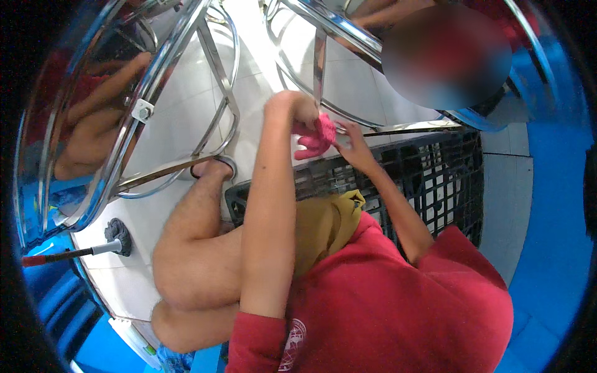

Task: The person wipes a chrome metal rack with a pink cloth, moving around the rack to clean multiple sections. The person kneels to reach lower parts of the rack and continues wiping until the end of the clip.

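Observation:
My left hand is bent at the wrist and holds a bunched pink textured cloth with finger-like folds hanging from it. The cloth is up against the chrome metal frame, at a low joint of its bars. From the right, my right hand meets the same spot, its thumb and fingers at a shiny bar end beside the cloth. Whether those fingers grip the bar or only touch it is unclear. Below both hands lies a black plastic pallet.
Another chrome frame with a glossy reflecting panel stands at my left. A brush-like tool with a grey head is by the blue structure. White tiles cover the floor. A blurred oval hides the upper right.

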Demonstrator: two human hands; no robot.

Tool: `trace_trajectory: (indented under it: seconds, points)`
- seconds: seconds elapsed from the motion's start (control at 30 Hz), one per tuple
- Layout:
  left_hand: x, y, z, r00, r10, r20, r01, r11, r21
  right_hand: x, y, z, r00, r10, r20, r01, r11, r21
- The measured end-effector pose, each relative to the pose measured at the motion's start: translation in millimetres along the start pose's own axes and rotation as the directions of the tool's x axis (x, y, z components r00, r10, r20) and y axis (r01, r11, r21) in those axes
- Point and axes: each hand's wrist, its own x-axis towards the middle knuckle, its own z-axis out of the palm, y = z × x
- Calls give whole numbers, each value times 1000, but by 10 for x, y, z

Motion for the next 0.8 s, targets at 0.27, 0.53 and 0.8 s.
trace_trajectory:
  seconds: [0.27, 0.53, 0.8]
  points:
    - [-509, 247, -346, 937, -153, -313, 152, 988, -28, 350, -196, -83, 968, 197, -158, -196, 980, 23]
    - [-42, 22, -100, 89, -91, -992, -341, 933, -117, 1120, -100, -423, 935, 272, -226, -338, 875, -347]
    - [390, -227, 199, 852, -147, -503, -242, 741, -627, 1208, 81, 261, 953, 168, 254, -182, 983, 30]
